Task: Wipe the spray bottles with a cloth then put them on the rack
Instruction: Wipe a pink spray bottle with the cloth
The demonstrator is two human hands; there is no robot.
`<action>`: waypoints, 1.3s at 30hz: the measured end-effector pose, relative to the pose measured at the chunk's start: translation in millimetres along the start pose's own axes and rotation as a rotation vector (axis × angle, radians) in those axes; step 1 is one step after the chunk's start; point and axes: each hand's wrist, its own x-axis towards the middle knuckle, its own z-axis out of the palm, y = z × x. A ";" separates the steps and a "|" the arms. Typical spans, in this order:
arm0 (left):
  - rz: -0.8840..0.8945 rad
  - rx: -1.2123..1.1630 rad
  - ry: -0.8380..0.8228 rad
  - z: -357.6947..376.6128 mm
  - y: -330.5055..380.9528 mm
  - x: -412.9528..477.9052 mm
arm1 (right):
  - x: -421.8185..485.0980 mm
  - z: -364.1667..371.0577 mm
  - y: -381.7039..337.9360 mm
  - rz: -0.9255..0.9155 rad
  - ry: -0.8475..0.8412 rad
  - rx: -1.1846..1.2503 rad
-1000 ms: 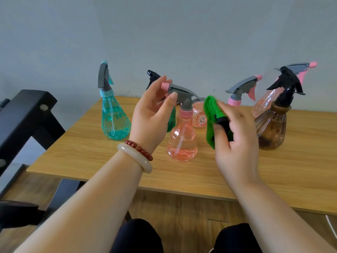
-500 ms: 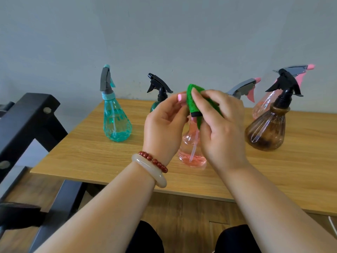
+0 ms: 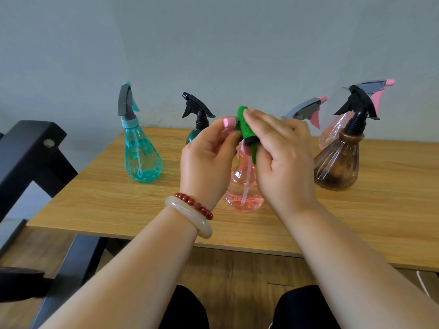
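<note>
Pink spray bottle, one, is being held upright over the near middle of the wooden table. The left hand is pinching its nozzle, and the right hand is gripping one green cloth folded over its spray head. Five more are standing behind: one teal bottle at left, one dark green bottle, one grey-triggered pink bottle, one brown bottle and one far-right pink bottle, with one black rack showing at the left edge.

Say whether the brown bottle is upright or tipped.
Upright: the brown bottle stands on its base on the table, neck pointing up.
</note>
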 end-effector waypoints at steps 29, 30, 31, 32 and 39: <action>-0.004 0.040 0.004 0.6 2.5 0.4 | -14.4 5.9 11.1 -0.002 0.058 0.051; -0.003 0.036 0.002 0.2 2.4 0.3 | -14.3 6.4 14.0 -0.048 0.048 0.026; -0.008 0.032 -0.004 0.2 2.6 0.2 | -14.3 7.5 20.5 -0.065 0.041 -0.006; -0.016 0.027 -0.008 0.3 3.2 0.5 | -14.7 9.0 27.2 -0.050 0.038 -0.040; -0.007 0.010 -0.005 -0.5 3.4 0.7 | -20.4 11.9 19.9 -0.143 0.087 -0.022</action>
